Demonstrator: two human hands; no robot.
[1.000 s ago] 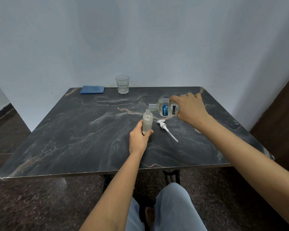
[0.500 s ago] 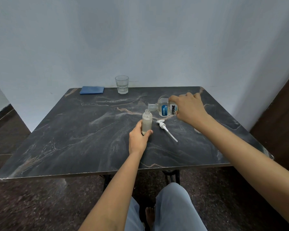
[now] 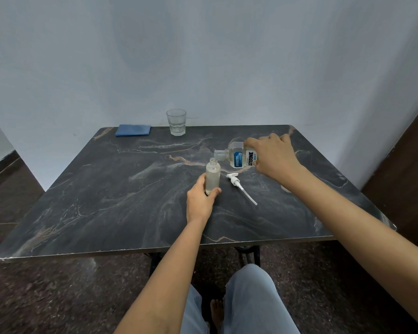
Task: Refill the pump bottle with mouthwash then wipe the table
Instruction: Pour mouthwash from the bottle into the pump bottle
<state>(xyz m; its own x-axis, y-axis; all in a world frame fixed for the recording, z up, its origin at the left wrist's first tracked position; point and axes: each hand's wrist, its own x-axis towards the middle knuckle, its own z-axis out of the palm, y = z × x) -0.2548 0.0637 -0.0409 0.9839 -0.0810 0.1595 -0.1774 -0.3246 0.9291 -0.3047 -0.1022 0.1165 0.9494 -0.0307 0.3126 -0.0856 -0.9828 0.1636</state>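
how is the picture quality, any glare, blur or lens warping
Head view: soft even light, no hard shadows, just a dull sheen on the table; the wide-angle lens bows the table's near edge and stretches the forearms; focus is sharp, the mouthwash bottle label legible, though no stream into the pump bottle is discernible.

Count on the table (image 3: 106, 201): 5 objects, 2 hands.
2 bottles: 1 small pump bottle (image 3: 212, 175), 1 mouthwash bottle (image 3: 237, 157). 1 loose pump (image 3: 237, 183) with dip tube. 1 glass (image 3: 176, 122). 1 blue cloth (image 3: 132, 130). Hands: 1 left hand (image 3: 199, 201), 1 right hand (image 3: 273, 156), each gripping 1 bottle. 1 table total; below its edge 2 legs (image 3: 251, 297) in jeans, 1 bare foot (image 3: 216, 309).
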